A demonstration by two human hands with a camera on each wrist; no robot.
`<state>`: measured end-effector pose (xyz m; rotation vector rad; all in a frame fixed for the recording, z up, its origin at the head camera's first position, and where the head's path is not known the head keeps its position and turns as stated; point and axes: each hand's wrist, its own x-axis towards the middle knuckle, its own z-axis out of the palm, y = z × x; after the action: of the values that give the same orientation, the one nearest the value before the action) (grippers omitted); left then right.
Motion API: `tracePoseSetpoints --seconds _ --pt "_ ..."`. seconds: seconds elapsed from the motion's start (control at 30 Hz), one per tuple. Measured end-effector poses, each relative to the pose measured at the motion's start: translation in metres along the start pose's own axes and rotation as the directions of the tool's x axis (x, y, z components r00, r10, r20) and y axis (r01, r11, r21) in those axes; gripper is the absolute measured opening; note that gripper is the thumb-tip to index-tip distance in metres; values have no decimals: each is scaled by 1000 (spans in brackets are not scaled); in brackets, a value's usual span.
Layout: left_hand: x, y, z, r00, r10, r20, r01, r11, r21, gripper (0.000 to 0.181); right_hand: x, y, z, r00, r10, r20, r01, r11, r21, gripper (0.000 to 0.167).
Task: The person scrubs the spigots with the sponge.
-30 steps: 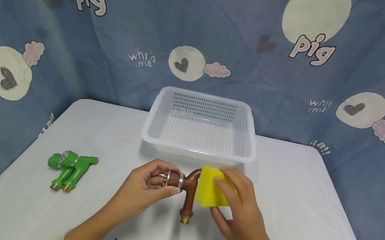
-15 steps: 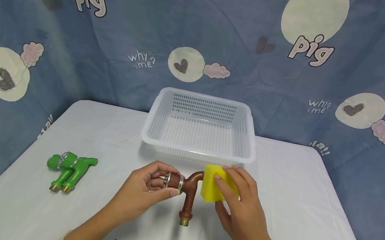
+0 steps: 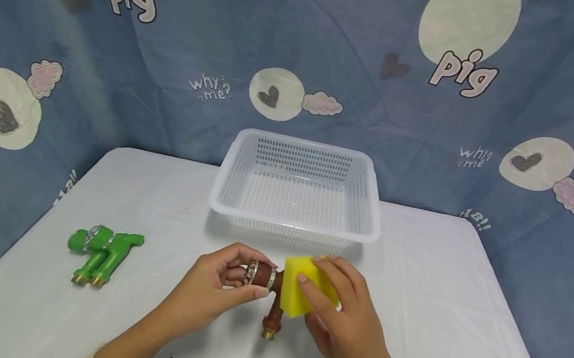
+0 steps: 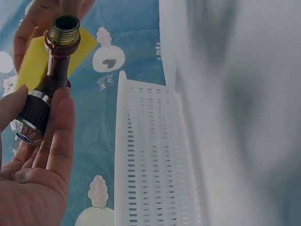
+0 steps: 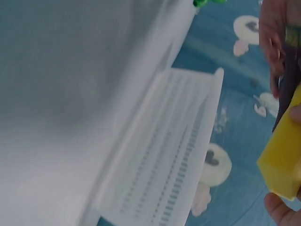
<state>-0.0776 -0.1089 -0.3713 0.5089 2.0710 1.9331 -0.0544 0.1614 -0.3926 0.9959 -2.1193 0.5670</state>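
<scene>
Behind everything else, a blue printed backdrop (image 3: pixel 163 121) is hung, with a white-covered table (image 3: pixel 461 311) set before it. Near the table's far edge, a white perforated basket (image 3: pixel 293 224) is placed. Thumb and fingers of the left hand (image 3: pixel 208 286) are closed around a ridged handle; those of the right hand (image 3: pixel 348 320) are spread across a foam block, which is pinched. Off to the left, well apart from both, a green tap (image 3: pixel 115 252) with two brass-ended legs is laid down.

Between the hands, on the near side of the basket, the brown tap (image 4: pixel 57 70) is held up by its handle. It can be judged stiff, fairly heavy and hard to break; the glossy body may prove slippery, so the ribbed handle is best gripped. By the yellow sponge (image 3: pixel 292 295) its spout is hidden; softness and lightness are expected there, and only a gentle pinch at the edges should be needed. Lowest, the threaded end (image 3: pixel 269 335) is left untouched.
</scene>
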Motion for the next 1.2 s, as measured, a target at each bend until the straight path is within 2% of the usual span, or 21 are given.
tracePoseSetpoints --seconds 0.07,0.1,0.23,0.33,0.4,0.57,0.7,0.8,0.93,0.97,1.1,1.2 --pt "0 0 -1 1000 2 -8 -2 1000 -1 42 -1 5 -3 999 37 12 -36 999 -26 74" --pt "0 0 -1 1000 5 -11 -5 1000 4 42 -1 8 -5 999 53 14 -52 998 -38 77" --pt "-1 1 -1 1000 -3 -27 4 1000 22 42 -1 15 -9 996 89 -9 -89 994 -68 69" --pt "-1 1 -2 999 -30 -39 31 999 33 42 -1 17 -10 995 89 -48 -92 993 -71 64" --pt "-2 1 -3 998 -48 -47 50 998 48 43 0 16 -11 995 76 -61 -80 995 -66 58" --pt "0 1 -4 997 -43 -67 49 994 96 43 5 6 -6 995 -33 -94 28 998 -56 34" --pt "0 1 -4 997 -20 -77 28 995 99 42 6 4 -3 992 -74 -99 66 995 -75 31" --pt "0 1 -5 997 5 -79 3 994 106 41 3 9 -2 996 -49 -77 43 996 -75 34" --pt "-1 0 -5 996 27 -89 -16 992 127 39 -1 17 -5 999 18 -45 -21 997 -75 58" --pt "-1 0 -4 995 25 -94 -12 990 138 38 -1 19 -6 998 31 -48 -35 997 -73 59" --pt "-1 0 -3 994 23 -105 -2 980 199 37 1 17 -10 995 86 -51 -88 995 -38 39" --pt "0 0 -2 995 42 -95 -18 972 234 37 3 7 -9 996 77 -41 -77 997 1 44"
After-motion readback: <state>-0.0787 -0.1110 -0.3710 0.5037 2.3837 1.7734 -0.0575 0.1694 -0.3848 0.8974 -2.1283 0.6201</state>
